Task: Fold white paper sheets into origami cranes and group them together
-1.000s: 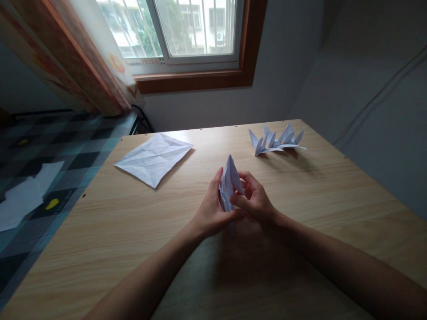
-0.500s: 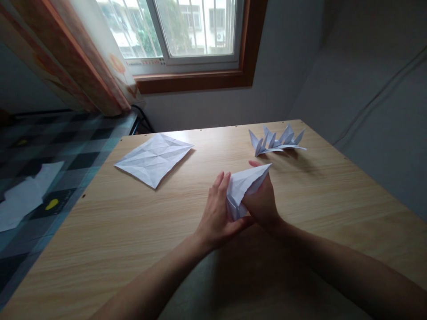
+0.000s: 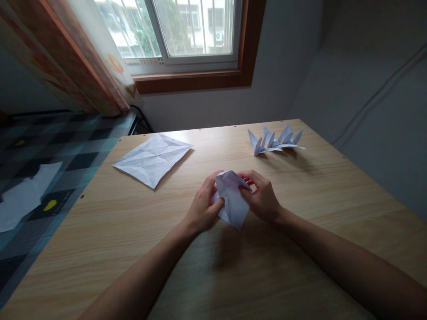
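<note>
Between my two hands is a partly folded sheet of white paper [image 3: 233,202], held just above the wooden table, one corner pointing down toward me. My left hand [image 3: 207,202] grips its left edge, the thumb lying on the front face. My right hand [image 3: 262,195] pinches the upper right edge between thumb and fingers. Some fingertips of both hands are hidden behind the paper.
A creased, unfolded white sheet [image 3: 154,158] lies at the table's far left. Several folded paper cranes [image 3: 276,141] stand at the far right. Left of the wooden table [image 3: 133,235], more white paper [image 3: 23,198] rests on a checked cloth [image 3: 78,149]. A window is ahead.
The paper has turned in my hands, its corner swinging from upper right to pointing down. My right hand has come out from behind it and now pinches its right edge.
</note>
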